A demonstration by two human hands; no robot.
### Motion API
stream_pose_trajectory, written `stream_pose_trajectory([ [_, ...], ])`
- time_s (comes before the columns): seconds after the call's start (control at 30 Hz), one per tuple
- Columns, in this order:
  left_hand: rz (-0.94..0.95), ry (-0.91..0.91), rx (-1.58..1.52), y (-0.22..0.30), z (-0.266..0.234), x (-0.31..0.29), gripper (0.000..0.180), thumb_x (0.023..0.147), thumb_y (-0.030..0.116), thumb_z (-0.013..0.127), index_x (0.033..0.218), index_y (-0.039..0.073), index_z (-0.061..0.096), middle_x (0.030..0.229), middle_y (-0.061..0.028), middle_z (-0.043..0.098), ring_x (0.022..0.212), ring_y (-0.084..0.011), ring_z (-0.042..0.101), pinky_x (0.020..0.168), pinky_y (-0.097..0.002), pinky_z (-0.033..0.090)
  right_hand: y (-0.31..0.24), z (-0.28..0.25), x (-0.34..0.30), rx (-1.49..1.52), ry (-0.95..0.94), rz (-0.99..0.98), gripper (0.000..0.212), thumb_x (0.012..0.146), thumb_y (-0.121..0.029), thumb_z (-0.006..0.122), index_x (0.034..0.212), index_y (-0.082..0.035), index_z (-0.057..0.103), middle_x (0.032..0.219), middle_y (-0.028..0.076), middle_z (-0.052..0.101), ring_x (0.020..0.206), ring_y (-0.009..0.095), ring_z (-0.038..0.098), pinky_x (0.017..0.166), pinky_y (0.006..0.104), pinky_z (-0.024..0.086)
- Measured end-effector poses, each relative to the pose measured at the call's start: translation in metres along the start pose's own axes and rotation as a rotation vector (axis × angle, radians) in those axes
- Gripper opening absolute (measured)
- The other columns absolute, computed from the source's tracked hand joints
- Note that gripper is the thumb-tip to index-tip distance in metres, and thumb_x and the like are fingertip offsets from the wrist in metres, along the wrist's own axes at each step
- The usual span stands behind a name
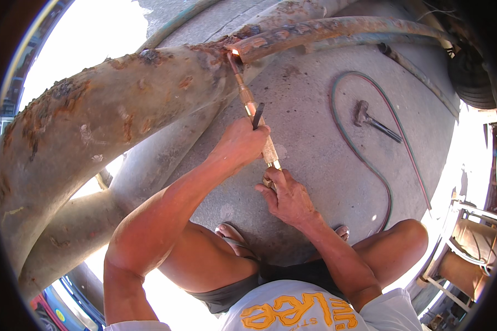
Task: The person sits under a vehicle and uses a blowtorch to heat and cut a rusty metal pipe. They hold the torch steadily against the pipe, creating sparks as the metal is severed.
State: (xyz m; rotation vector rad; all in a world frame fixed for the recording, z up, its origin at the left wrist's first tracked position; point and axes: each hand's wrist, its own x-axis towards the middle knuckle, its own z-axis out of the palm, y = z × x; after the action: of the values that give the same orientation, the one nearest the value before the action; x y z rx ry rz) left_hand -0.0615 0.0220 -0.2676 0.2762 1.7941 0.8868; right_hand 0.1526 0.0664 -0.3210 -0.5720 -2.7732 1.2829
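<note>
A brass gas torch [269, 151] runs from my hands up to a rusty pipe joint. My left hand [238, 142] is wrapped round the torch's handle, close to a short black lever. Lower down, my right hand [290, 199] closes on the torch's rear end by the valves, which its fingers partly hide. A bright orange glow shows at the torch tip, against the end of a thin rusty pipe [337, 28] where it meets a thick, flaking pipe [143, 91]. Whether the tip touches the metal I cannot tell.
A red and green twin hose [337, 118] loops across the concrete floor [309, 143] at the right. Inside the loop lies a hammer [382, 128] with a dark handle. Farther right are a loose pipe [417, 76], a black tyre [471, 77] and a metal-framed cart [464, 248].
</note>
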Motion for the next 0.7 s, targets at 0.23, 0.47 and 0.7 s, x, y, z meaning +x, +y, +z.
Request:
stream_pose_trajectory([
  [0.23,0.0,0.0,-0.028,0.002,0.001,-0.002,0.04,0.112,0.024,0.058,0.128,-0.013,0.061,0.124,-0.0243,0.069,0.116,-0.0335,0.074,0.101,-0.044,0.063,0.001,0.0,0.001,0.003,0.048,-0.04,0.034,0.107,-0.033,0.069,0.128,-0.012,0.051,0.099,0.025,0.065,0.078,0.05,0.073,0.064,0.0562,0.061],
  [0.47,0.002,-0.001,-0.01,-0.002,0.001,0.001,0.038,0.112,0.026,0.057,0.124,-0.01,0.063,0.122,-0.0222,0.07,0.114,-0.032,0.074,0.101,-0.0442,0.064,0.0,-0.001,0.001,0.018,0.062,-0.054,0.034,0.107,-0.033,0.069,0.128,-0.013,0.051,0.1,0.024,0.065,0.077,0.049,0.073,0.063,0.0554,0.061],
  [0.7,0.093,0.082,-0.013,-0.009,0.005,0.004,0.036,0.108,0.026,0.059,0.105,-0.009,0.068,0.092,-0.0188,0.071,0.082,-0.0253,0.07,0.075,-0.0474,0.053,-0.001,-0.003,0.001,-0.005,0.026,-0.04,0.036,0.107,-0.035,0.068,0.13,-0.012,0.052,0.099,0.025,0.064,0.077,0.05,0.073,0.063,0.0561,0.061],
])
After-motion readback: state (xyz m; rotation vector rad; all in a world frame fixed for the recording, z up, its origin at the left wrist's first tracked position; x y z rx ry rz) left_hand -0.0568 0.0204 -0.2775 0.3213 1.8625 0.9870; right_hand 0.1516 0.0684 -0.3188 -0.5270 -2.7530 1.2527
